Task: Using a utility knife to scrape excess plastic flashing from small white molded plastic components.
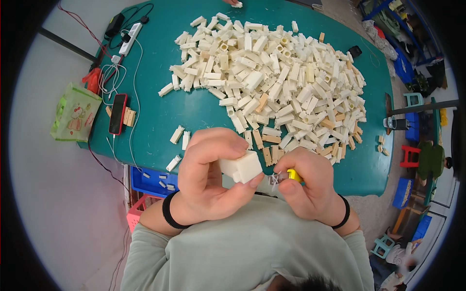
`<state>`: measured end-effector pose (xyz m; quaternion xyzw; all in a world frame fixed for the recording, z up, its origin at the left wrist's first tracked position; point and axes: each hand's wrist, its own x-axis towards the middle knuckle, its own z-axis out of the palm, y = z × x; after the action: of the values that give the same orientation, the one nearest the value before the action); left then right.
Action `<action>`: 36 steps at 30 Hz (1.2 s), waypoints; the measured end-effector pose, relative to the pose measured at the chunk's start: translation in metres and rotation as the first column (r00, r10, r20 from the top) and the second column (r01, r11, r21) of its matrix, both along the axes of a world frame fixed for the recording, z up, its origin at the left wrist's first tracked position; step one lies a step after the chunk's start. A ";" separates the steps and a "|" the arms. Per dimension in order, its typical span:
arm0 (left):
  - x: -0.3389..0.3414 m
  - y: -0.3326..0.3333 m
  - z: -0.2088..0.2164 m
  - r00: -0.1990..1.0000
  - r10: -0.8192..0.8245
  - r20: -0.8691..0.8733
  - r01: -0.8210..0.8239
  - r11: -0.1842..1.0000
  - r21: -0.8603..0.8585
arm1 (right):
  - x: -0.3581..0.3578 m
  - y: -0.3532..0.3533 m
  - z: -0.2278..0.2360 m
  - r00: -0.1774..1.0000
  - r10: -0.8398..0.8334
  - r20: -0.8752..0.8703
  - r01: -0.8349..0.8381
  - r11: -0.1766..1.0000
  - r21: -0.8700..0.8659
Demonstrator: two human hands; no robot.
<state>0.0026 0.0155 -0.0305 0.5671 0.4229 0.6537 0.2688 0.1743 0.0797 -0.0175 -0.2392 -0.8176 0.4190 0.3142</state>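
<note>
The left hand (pixel 208 174) holds a white block (pixel 246 167) between its thumb and curled fingers, with one end turned toward the right hand (pixel 310 186). The right hand is closed in a pinch around a small yellow tool (pixel 294 175); a pale, partly see-through end sticks out of the grip toward the block, just beside the left thumb and apart from the block as far as can be seen. What kind of tool it is cannot be told. Both wrists wear a black band (pixel 174 212).

Beyond both hands, a big heap of white and cream blocks (pixel 286 82), with some tan ones mixed in, covers the middle of the green table (pixel 155 77). Its near edge comes close to the hands. Three loose blocks (pixel 176 135) lie to the left of the left hand. Farther left are a phone (pixel 118 114) in a red case with a cable at its lower end, a green bag (pixel 73 116) and, farther off, a white power strip (pixel 130 39).

Below and left of the left hand, a blue bin (pixel 140 182) holds a few pieces. Well to the right of the right hand, a cup (pixel 390 122) stands near the table's edge. Across the heap, another person's hand (pixel 230 1), mostly cut off, is at a small white piece (pixel 237 5).
</note>
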 end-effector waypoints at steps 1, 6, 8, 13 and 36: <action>0.000 0.000 0.001 0.999 0.026 -0.020 -0.026 1.000 0.012 | 0.000 -0.001 0.001 1.000 -0.011 0.010 0.011 1.000 0.006; 0.002 -0.001 0.003 0.991 0.081 -0.104 -0.077 0.996 0.038 | -0.002 -0.003 0.002 1.000 -0.027 0.011 0.027 1.000 0.004; 0.002 -0.001 0.003 0.988 0.095 -0.125 -0.089 0.995 0.052 | -0.001 -0.004 0.003 0.999 -0.034 0.026 0.034 0.999 0.009; 0.003 -0.003 0.005 0.986 0.089 -0.142 -0.083 0.995 0.051 | 0.001 -0.006 0.004 0.999 -0.040 0.026 0.040 0.999 0.015; 0.000 -0.002 0.008 0.942 -0.337 0.007 0.336 0.937 -0.100 | 0.013 -0.003 0.002 0.989 -0.148 0.010 0.146 0.953 -0.267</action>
<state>0.0027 0.0131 -0.0230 0.6202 0.3531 0.5735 0.4022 0.1875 0.0767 -0.0158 -0.3374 -0.7321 0.5019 0.3135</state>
